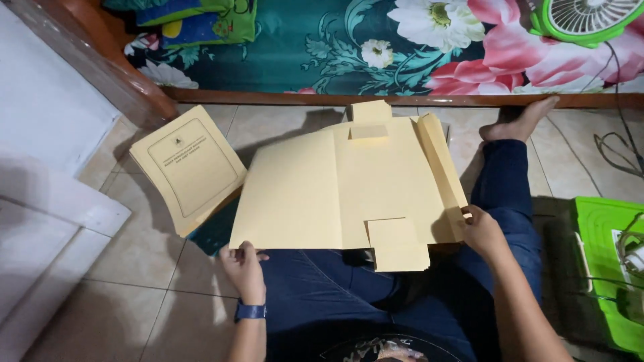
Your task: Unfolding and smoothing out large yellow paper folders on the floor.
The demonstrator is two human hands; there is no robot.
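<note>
A large unfolded sheet of pale yellow card, cut with flaps at its top, bottom and right side, lies spread over my lap. My left hand, with a dark blue watch at the wrist, pinches its lower left corner. My right hand grips the folded-up right flap near its lower end. A finished yellow folder with a printed frame on its cover lies on the tiled floor to the left, apart from both hands.
I sit on a tiled floor in dark blue trousers, right foot stretched toward a bed with a floral cover. A green fan sits on the bed at the top right. A green plastic box stands at the right. A white panel lies at the left.
</note>
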